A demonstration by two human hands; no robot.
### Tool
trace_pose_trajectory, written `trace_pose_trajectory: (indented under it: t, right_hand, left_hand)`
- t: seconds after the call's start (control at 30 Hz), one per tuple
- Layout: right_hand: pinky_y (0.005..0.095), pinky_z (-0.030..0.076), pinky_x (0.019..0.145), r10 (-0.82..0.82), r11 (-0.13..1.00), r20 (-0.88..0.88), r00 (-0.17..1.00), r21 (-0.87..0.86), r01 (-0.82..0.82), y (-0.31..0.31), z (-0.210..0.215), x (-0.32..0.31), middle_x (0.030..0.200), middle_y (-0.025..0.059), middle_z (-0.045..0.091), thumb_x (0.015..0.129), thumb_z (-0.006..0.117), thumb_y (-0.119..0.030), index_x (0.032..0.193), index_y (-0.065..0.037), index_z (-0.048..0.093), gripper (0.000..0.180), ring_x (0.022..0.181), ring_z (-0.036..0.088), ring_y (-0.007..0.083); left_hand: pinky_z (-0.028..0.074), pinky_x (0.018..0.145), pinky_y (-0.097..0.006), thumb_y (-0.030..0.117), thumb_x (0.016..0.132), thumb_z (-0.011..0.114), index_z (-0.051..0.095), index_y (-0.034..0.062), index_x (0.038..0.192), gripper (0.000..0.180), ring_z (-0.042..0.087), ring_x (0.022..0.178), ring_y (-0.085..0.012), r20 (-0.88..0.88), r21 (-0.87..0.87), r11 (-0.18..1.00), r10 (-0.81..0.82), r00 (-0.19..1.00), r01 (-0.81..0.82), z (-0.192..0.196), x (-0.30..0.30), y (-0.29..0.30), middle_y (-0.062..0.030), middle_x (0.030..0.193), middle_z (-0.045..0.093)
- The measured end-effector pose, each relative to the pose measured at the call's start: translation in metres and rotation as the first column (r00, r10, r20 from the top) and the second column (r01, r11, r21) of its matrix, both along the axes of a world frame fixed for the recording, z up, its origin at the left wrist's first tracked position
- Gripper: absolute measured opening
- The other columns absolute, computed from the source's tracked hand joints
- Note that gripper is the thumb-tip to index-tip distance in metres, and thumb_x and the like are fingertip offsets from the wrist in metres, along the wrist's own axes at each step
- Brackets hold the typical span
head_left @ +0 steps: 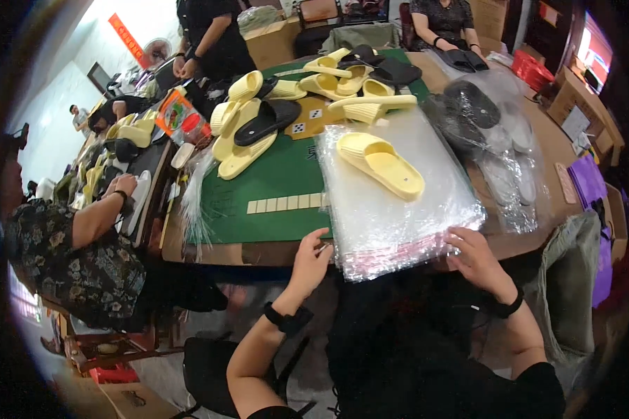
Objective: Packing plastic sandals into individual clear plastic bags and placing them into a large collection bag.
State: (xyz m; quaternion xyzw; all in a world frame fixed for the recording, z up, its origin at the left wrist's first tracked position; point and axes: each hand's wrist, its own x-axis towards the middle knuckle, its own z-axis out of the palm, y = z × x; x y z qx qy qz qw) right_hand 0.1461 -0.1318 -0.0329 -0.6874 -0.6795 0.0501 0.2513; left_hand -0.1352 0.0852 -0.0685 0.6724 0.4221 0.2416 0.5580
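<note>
A thick stack of clear plastic bags lies at the table's near edge, with a pinkish strip along its near end. On top of it rests a single pale yellow slipper, toe toward the far left. My left hand is just beside the stack's near left corner, thumb and forefinger apart with nothing seen between them. Over the near right corner, my right hand has its fingers spread at the edge of the bags; I cannot make out whether it touches them.
Yellow and black slippers are heaped on a green mat; a row of pale tiles lies on it. Bagged dark and grey slippers are to the right. At left, a person in a patterned shirt handles a white slipper.
</note>
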Motion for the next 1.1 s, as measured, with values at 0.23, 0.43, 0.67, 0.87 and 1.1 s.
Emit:
trace_pose_trajectory:
  t: [0.23, 0.43, 0.67, 0.87, 1.1]
  right_hand:
    - [0.0427, 0.034, 0.099, -0.347, 0.934, 0.093, 0.933, 0.121, 0.335, 0.014, -0.026, 0.037, 0.129, 0.0179, 0.046, 0.082, 0.061, -0.017, 0.123, -0.003, 0.049, 0.045, 0.120, 0.042, 0.0351]
    - [0.0403, 0.031, 0.102, -0.486, 0.852, -0.458, 0.744, -0.056, 0.521, 0.035, -0.081, 0.067, 0.134, 0.0250, 0.039, 0.094, 0.046, -0.030, 0.135, 0.005, 0.032, 0.056, 0.122, 0.040, 0.0350]
    - [0.0449, 0.030, 0.100, -0.712, 0.702, -0.213, 0.669, -0.227, 0.675, 0.031, -0.119, 0.060, 0.132, 0.0280, 0.035, 0.091, 0.050, -0.037, 0.137, 0.001, 0.031, 0.063, 0.122, 0.034, 0.0399]
    - [0.0418, 0.034, 0.096, -0.737, 0.672, -0.104, 0.668, -0.217, 0.708, 0.033, -0.100, 0.043, 0.127, 0.0258, 0.040, 0.090, 0.051, -0.035, 0.129, 0.003, 0.042, 0.055, 0.113, 0.042, 0.0371]
    - [0.0407, 0.040, 0.088, -0.630, 0.775, -0.270, 0.728, -0.167, 0.609, 0.046, -0.115, 0.046, 0.110, 0.0244, 0.050, 0.086, 0.056, -0.029, 0.122, 0.002, 0.048, 0.047, 0.100, 0.050, 0.0369]
  left_hand:
    - [0.031, 0.102, -0.046, 0.017, 0.084, 0.058, 0.050, 0.0040, 0.121, 0.039, 0.039, 0.120, -0.0378, -0.255, 0.563, 0.825, 0.111, 0.960, 0.054, -0.052, -0.008, 0.044, -0.0214, 0.129, 0.042]
    - [0.022, 0.102, -0.057, 0.031, 0.087, 0.055, 0.047, 0.0087, 0.124, 0.044, 0.032, 0.127, -0.0374, -0.449, 0.833, 0.465, 0.250, 0.858, 0.301, -0.071, -0.012, 0.069, -0.0205, 0.132, 0.040]
    - [0.019, 0.105, -0.054, 0.033, 0.088, 0.053, 0.049, 0.0101, 0.126, 0.045, 0.033, 0.127, -0.0372, -0.438, 0.814, 0.517, 0.250, 0.864, 0.264, -0.073, -0.011, 0.066, -0.0193, 0.135, 0.039]
    - [0.019, 0.107, -0.052, 0.033, 0.087, 0.055, 0.051, 0.0126, 0.126, 0.045, 0.034, 0.127, -0.0352, -0.410, 0.800, 0.558, 0.242, 0.879, 0.219, -0.072, -0.014, 0.064, -0.0185, 0.134, 0.041]
    - [0.019, 0.106, -0.051, 0.033, 0.085, 0.056, 0.051, 0.0135, 0.124, 0.044, 0.034, 0.127, -0.0339, -0.408, 0.809, 0.544, 0.246, 0.879, 0.223, -0.070, -0.010, 0.071, -0.0177, 0.134, 0.041]
